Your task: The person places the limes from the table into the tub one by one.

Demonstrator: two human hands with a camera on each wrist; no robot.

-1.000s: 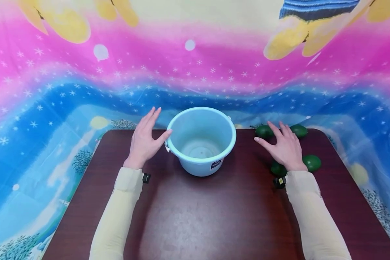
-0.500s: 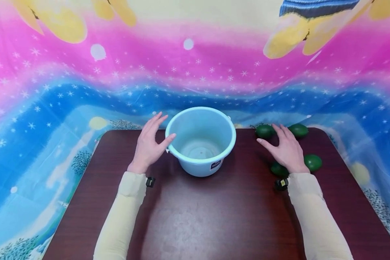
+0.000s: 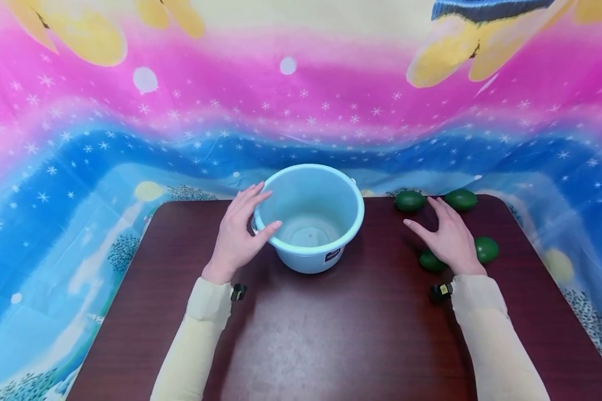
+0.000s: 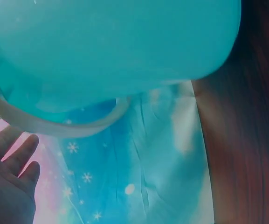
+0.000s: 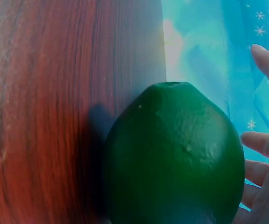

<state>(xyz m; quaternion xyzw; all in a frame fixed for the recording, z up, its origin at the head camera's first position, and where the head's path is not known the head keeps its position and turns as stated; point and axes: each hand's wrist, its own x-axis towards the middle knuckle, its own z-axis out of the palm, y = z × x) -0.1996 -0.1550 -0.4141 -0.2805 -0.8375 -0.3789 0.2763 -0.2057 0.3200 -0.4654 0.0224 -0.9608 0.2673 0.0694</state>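
Observation:
A light blue bucket [image 3: 308, 260] stands upright at the back middle of the table, its inside bare in the head view. My left hand [image 3: 237, 236] is at the bucket's left rim, fingers spread, the thumb overlapping the rim. In the left wrist view the bucket's wall [image 4: 139, 42] fills the top, and a pale handle [image 4: 73, 128] curves below it near my fingers. My right hand [image 3: 453, 240] hovers with loose, spread fingers among several smooth dark green oval fruits. One green fruit [image 5: 174, 154] looms large in the right wrist view, beside my fingers and outside the grip.
Two green fruits, a left one [image 3: 409, 201] and a right one [image 3: 461, 200], lie near the back edge of the brown table [image 3: 306, 340]. Two more, a left one [image 3: 431, 260] and a right one [image 3: 486, 250], flank my right wrist. A printed cloth [image 3: 281, 133] hangs behind.
My left hand has moved right and toward me, its fingers and thumb now overlapping the bucket's rim. My right hand has shifted slightly right and nearer, lower over the fruits. Bucket and fruits stay put.

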